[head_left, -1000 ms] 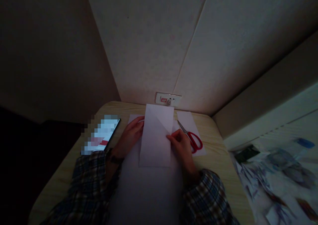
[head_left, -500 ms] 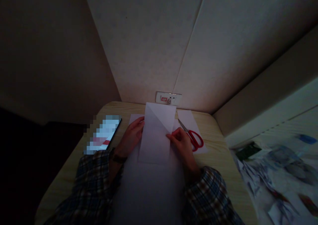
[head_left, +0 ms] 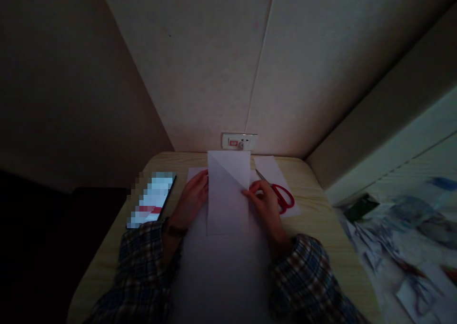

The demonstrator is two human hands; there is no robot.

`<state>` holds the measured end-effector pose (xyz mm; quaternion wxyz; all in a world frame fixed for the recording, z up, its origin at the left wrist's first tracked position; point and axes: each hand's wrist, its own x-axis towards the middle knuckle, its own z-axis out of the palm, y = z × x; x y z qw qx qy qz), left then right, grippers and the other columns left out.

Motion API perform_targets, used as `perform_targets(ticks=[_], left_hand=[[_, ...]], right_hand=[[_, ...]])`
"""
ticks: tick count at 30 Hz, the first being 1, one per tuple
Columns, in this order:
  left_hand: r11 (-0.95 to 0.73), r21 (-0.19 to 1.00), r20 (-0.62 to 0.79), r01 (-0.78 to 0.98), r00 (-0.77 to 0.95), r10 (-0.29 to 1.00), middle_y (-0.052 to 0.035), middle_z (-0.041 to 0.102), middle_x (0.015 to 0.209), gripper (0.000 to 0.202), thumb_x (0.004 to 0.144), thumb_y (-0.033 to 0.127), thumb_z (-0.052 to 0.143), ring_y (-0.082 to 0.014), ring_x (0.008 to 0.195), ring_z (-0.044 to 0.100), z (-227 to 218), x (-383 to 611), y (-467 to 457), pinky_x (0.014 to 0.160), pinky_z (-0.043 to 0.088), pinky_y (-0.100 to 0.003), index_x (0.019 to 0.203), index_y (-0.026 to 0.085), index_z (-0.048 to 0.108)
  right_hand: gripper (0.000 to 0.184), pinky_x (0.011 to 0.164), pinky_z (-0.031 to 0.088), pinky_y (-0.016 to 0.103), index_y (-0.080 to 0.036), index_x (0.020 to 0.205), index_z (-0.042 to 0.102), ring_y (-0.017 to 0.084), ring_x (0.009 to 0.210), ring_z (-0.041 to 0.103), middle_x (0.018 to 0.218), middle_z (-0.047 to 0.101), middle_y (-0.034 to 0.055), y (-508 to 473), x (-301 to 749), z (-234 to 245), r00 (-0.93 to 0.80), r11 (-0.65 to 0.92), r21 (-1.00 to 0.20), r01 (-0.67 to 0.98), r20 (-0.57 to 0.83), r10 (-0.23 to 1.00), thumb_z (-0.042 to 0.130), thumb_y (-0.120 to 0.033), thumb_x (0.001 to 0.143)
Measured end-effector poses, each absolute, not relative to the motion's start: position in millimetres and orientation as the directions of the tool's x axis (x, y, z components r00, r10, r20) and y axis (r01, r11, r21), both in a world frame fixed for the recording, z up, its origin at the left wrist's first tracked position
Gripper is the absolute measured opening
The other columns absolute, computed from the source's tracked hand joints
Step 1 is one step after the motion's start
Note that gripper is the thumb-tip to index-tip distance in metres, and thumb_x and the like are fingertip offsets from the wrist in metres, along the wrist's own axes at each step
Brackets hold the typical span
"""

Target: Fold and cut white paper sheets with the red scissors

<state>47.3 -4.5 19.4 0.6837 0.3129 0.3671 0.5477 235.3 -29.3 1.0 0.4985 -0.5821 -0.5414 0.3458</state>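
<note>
A white folded sheet of paper (head_left: 227, 195) lies on a larger white sheet (head_left: 221, 267) on the small table. A diagonal crease runs across its upper part. My left hand (head_left: 191, 197) rests against the paper's left edge, fingers curled on it. My right hand (head_left: 264, 205) presses the paper's right edge with fingertips pinched together. Red-handled scissors (head_left: 280, 195) lie just right of my right hand on another white sheet (head_left: 269, 169).
A phone (head_left: 152, 199) with a lit screen lies at the table's left. A wall socket (head_left: 238, 141) sits behind the table (head_left: 314, 209). A patterned bedcover (head_left: 403, 248) with a dark object (head_left: 359, 207) is to the right.
The view shifted slightly. My right hand slid a little up along the paper's right edge; the left hand stayed at the left edge.
</note>
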Motion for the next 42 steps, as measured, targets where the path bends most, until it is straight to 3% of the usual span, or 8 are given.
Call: perform_targets(ticks=[5, 17, 27, 33, 37, 42], left_hand=[[0.206, 0.837, -0.177, -0.507, 0.105, 0.979, -0.0046, 0.069, 0.097, 0.02, 0.074, 0.019, 0.062, -0.0178, 0.097, 0.061, 19.2, 49.3, -5.4, 0.083, 0.048, -0.026, 0.093, 0.016, 0.062], [0.205, 0.836, -0.181, -0.509, 0.097, 0.979, -0.0053, 0.069, 0.096, 0.027, 0.069, 0.019, 0.067, -0.0204, 0.096, 0.062, 24.0, 50.1, -6.2, 0.081, 0.049, -0.027, 0.095, 0.015, 0.063], [0.182, 0.866, -0.154, -0.466, 0.097, 0.983, -0.0047, 0.07, 0.092, 0.034, 0.065, 0.019, 0.069, -0.0202, 0.09, 0.064, 20.0, 48.3, -5.2, 0.076, 0.051, -0.026, 0.099, 0.016, 0.062], [0.159, 0.93, -0.168, -0.332, 0.001, 0.986, -0.0032, 0.07, 0.085, 0.034, 0.067, 0.023, 0.067, -0.0184, 0.079, 0.066, 14.0, 44.3, -1.0, 0.063, 0.051, -0.024, 0.1, 0.016, 0.059], [0.123, 0.968, -0.137, -0.217, -0.054, 0.989, -0.0046, 0.069, 0.087, 0.044, 0.07, 0.025, 0.063, -0.0191, 0.079, 0.065, 17.1, 41.0, -1.4, 0.065, 0.05, -0.027, 0.111, 0.016, 0.052], [0.027, 0.998, -0.035, -0.061, -0.131, 0.991, -0.0084, 0.067, 0.101, 0.049, 0.071, 0.025, 0.06, -0.0209, 0.089, 0.064, 20.9, 40.3, -1.8, 0.075, 0.05, -0.032, 0.117, 0.018, 0.046]], right_hand=[[0.022, 0.053, 0.041, 0.025, -0.019, 0.061, 0.05, 0.014, 0.056, 0.051, 0.061, 0.055, -0.0019, -28.8, 236.0, 2.0, 0.158, 0.019, -0.953, 0.301, 0.07, 0.985, 0.064, -0.034, 0.069], [0.013, 0.057, 0.045, 0.026, -0.019, 0.074, 0.056, 0.016, 0.065, 0.056, 0.07, 0.059, -0.0001, -27.4, 237.1, -0.6, 0.198, 0.051, -0.973, 0.223, 0.096, 0.975, 0.063, -0.03, 0.07], [0.013, 0.056, 0.044, 0.025, -0.019, 0.071, 0.054, 0.015, 0.063, 0.054, 0.069, 0.057, -0.0011, -30.5, 234.9, 5.2, 0.148, 0.053, -0.971, 0.234, 0.09, 0.985, 0.06, -0.031, 0.072], [0.015, 0.056, 0.042, 0.024, -0.02, 0.072, 0.053, 0.014, 0.064, 0.054, 0.07, 0.058, -0.002, -27.7, 238.5, -0.8, 0.239, 0.054, -0.996, 0.074, 0.07, 0.968, 0.061, -0.032, 0.072], [0.02, 0.054, 0.041, 0.022, -0.019, 0.079, 0.053, 0.013, 0.064, 0.056, 0.074, 0.063, -0.0007, -25.6, 240.3, -3.7, 0.279, 0.008, -0.994, -0.111, -0.023, 0.96, 0.064, -0.033, 0.069], [0.022, 0.051, 0.04, 0.021, -0.02, 0.079, 0.052, 0.012, 0.06, 0.055, 0.07, 0.062, -0.003, -26.9, 239.6, -2.1, 0.263, -0.011, -0.981, -0.192, -0.063, 0.963, 0.066, -0.032, 0.067]])
